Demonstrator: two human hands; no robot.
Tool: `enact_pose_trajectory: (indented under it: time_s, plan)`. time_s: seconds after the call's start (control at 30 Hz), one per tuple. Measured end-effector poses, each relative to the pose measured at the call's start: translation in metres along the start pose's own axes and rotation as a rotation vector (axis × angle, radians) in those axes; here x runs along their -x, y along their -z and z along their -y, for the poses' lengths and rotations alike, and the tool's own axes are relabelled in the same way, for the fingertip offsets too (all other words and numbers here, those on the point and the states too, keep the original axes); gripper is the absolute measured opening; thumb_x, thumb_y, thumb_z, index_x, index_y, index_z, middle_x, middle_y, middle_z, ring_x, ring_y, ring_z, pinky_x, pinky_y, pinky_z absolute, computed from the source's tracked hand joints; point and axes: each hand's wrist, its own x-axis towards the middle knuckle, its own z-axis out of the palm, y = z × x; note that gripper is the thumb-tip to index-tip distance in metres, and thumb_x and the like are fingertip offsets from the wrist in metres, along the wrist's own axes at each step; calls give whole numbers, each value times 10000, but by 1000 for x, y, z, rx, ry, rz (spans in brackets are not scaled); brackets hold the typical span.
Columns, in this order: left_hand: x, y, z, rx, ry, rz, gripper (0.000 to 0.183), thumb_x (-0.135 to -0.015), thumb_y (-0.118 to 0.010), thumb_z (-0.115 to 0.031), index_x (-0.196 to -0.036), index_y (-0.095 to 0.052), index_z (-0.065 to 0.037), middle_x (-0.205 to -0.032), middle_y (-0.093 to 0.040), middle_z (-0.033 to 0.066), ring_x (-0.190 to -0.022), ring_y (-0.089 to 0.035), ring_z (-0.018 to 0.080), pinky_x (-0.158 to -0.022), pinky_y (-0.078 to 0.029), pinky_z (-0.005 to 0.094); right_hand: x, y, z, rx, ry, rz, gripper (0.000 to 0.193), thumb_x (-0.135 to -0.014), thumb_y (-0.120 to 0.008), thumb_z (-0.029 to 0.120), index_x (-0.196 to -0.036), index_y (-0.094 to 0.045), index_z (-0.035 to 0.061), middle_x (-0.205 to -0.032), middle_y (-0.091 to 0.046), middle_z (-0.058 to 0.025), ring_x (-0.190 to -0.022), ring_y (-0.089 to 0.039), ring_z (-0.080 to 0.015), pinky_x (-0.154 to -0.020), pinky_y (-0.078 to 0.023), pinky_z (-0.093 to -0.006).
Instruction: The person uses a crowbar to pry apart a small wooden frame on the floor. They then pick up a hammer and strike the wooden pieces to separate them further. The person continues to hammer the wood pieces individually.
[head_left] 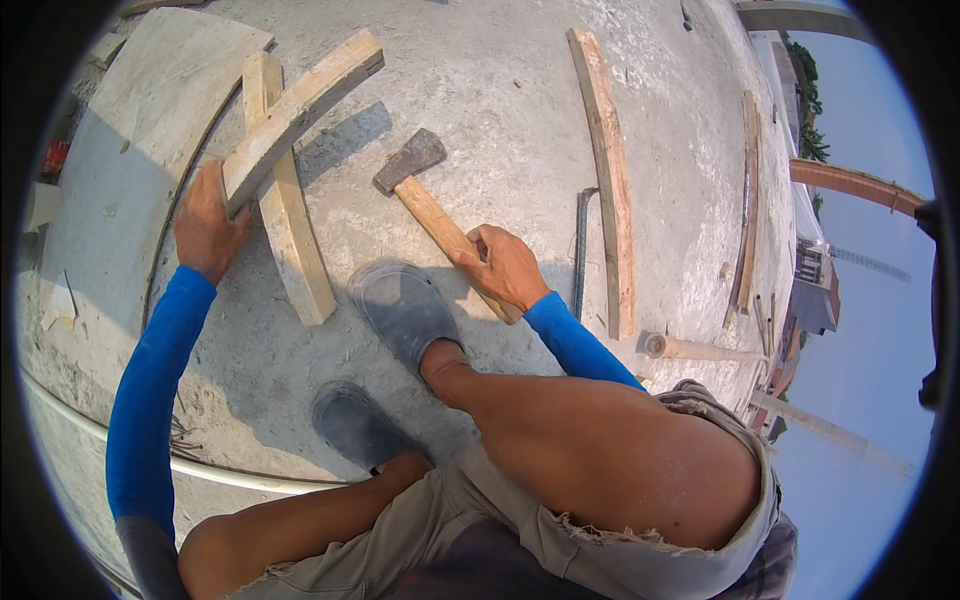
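Closest, two grey shoes [405, 310] stand on the near side of one hammer [433, 218], whose wooden handle the right hand [508, 268] holds with curled fingers. Left of the hammer, the left hand [210, 222] is closed around the near end of one upper timber [305, 105], which crosses over one lower timber [295, 240]. Right of the hammer lie one dark metal bar [581, 250] and, just past it, one long timber [607, 180].
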Motion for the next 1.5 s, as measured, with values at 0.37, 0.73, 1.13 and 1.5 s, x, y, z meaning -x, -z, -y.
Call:
enact_pose_trajectory:
  time_s: [0.37, 0.73, 1.13, 1.5]
  plan:
    - [-2, 16, -14, 5, 45, 19, 504, -793, -890, -118, -1176, -568, -55, -1108, -670, 170, -1052, -688, 370, -911, -561, 482, 64, 15, -103, 74, -233, -342, 150, -919, -766, 106, -981, -683, -2, -878, -645, -145, -778, -639, -274, -718, -539, -410]
    - [10, 23, -25, 14, 57, 71, 611, -793, -882, -141, -1320, -590, -39, -1204, -687, 184, -1121, -682, 358, -975, -521, 472, -2, -25, 36, 84, 167, -242, 484, -886, -841, 332, -1171, -618, 10, -976, -603, -159, -855, -626, -326, -770, -527, -431]
    - [-8, 51, 25, -80, -75, 258, 645, -768, -916, -154, -1344, -627, -186, -1198, -733, 93, -1106, -728, 291, -1014, -568, 430, -20, 30, 38, -133, 47, -47, 490, -812, -791, 186, -1164, -485, 36, -794, -676, -149, -645, -645, -309, -648, -532, -437]
    - [-23, 30, 50, -70, -230, 213, 562, -819, -927, -295, -1268, -634, -130, -1025, -797, 149, -921, -793, 318, -842, -656, 419, 3, 97, 102, -573, 142, 218, 656, -1039, -674, 509, -1375, -585, -47, -782, -597, -26, -663, -572, -104, -617, -486, -265]
